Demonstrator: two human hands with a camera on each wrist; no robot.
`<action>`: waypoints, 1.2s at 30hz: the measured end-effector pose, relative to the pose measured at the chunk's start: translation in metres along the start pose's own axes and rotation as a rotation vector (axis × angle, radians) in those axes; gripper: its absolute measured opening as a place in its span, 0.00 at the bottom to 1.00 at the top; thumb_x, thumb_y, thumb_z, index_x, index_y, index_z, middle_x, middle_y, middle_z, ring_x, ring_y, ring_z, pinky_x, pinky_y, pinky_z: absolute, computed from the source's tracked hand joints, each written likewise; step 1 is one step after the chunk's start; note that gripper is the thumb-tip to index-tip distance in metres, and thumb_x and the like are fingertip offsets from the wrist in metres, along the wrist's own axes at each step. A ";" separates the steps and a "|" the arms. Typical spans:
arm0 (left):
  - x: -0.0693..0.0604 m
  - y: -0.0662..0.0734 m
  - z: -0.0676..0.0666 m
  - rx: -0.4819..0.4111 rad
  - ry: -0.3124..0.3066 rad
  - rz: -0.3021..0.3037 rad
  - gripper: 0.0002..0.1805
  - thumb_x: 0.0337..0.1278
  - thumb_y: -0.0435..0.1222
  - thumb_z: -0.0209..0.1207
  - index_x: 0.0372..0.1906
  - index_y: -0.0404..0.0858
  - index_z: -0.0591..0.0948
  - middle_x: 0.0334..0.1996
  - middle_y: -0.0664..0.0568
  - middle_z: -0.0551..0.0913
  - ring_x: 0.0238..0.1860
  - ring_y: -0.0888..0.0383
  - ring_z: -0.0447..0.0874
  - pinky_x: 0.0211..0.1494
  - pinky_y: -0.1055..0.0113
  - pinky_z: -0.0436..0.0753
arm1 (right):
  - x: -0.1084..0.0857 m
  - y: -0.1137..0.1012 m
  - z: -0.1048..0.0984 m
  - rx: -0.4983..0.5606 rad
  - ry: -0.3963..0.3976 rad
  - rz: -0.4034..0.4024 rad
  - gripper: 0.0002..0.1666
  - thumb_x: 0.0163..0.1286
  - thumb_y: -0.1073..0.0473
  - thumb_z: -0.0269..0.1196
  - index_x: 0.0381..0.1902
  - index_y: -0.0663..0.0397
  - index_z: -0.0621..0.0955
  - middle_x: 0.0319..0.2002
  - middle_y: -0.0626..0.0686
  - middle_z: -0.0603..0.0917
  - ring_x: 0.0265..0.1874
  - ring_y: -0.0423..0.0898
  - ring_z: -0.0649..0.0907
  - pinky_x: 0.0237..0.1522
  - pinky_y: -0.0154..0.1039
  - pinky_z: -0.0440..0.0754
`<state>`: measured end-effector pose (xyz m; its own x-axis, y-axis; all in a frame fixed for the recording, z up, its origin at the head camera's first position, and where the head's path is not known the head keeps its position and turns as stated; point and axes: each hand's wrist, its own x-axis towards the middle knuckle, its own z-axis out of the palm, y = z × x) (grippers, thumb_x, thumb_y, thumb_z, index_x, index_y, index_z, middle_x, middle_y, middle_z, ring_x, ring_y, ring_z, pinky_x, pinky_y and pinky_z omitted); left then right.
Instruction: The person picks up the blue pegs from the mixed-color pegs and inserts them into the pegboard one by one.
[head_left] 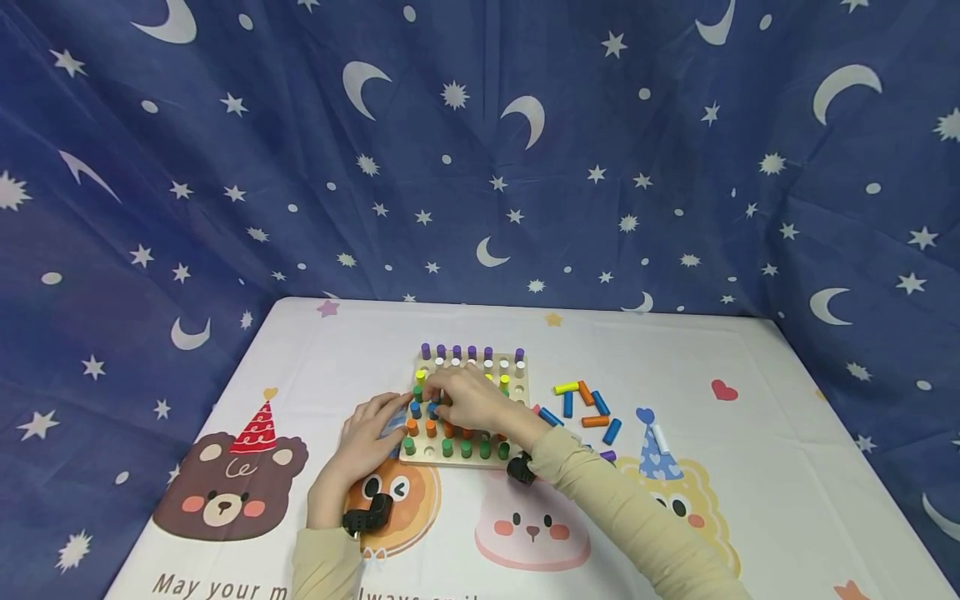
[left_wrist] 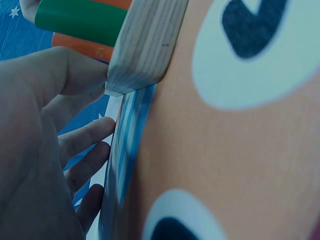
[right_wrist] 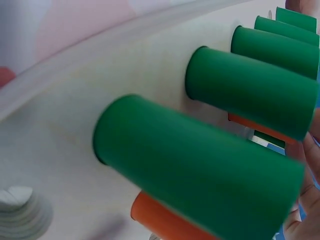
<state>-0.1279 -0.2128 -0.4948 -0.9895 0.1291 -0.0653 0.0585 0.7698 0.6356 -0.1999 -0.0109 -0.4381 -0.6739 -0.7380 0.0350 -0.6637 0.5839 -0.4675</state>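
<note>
A wooden pegboard (head_left: 442,460) lies flat, carrying rows of purple, white, yellow, green, blue and orange pegs. Over its left-centre, my right hand (head_left: 472,398) reaches down, thumb and finger pinching a blue peg (head_left: 433,411) in the blue row. Beside it stands another blue peg (head_left: 415,410). My left hand (head_left: 365,442) rests against the board's left edge with fingers extended. In the left wrist view, that hand touches the board's side, near a green peg (left_wrist: 82,22). The right wrist view shows green pegs (right_wrist: 195,165) close up; the right hand's fingertips are hidden there.
Loose pegs lie right of the board: blue (head_left: 612,431), orange (head_left: 595,422), yellow (head_left: 566,388), white (head_left: 660,438) and a purple peg (head_left: 608,456). The printed white tablecloth (head_left: 787,467) spreads around them. A starry blue curtain (head_left: 480,167) hangs behind.
</note>
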 end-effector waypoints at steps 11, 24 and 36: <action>-0.001 0.001 0.000 -0.006 0.001 0.003 0.30 0.64 0.40 0.52 0.72 0.49 0.65 0.70 0.46 0.63 0.70 0.42 0.56 0.67 0.37 0.54 | -0.005 0.006 -0.002 -0.011 0.052 -0.052 0.10 0.62 0.63 0.65 0.41 0.47 0.84 0.41 0.44 0.86 0.37 0.41 0.82 0.44 0.35 0.76; -0.001 0.000 0.000 0.009 0.007 0.006 0.30 0.64 0.40 0.52 0.72 0.48 0.65 0.70 0.45 0.63 0.70 0.41 0.56 0.67 0.37 0.55 | -0.030 0.016 -0.020 0.053 0.084 0.056 0.11 0.63 0.63 0.64 0.44 0.51 0.83 0.40 0.47 0.85 0.40 0.43 0.82 0.45 0.39 0.78; 0.000 0.000 0.000 0.014 0.003 0.007 0.30 0.64 0.40 0.52 0.72 0.48 0.65 0.70 0.45 0.63 0.70 0.41 0.56 0.66 0.37 0.56 | -0.059 0.029 -0.032 0.109 0.168 0.119 0.10 0.61 0.65 0.65 0.42 0.53 0.83 0.41 0.51 0.86 0.42 0.47 0.82 0.51 0.47 0.77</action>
<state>-0.1279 -0.2127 -0.4946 -0.9894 0.1330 -0.0586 0.0675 0.7775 0.6252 -0.1893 0.0607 -0.4250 -0.7958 -0.5942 0.1167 -0.5438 0.6163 -0.5697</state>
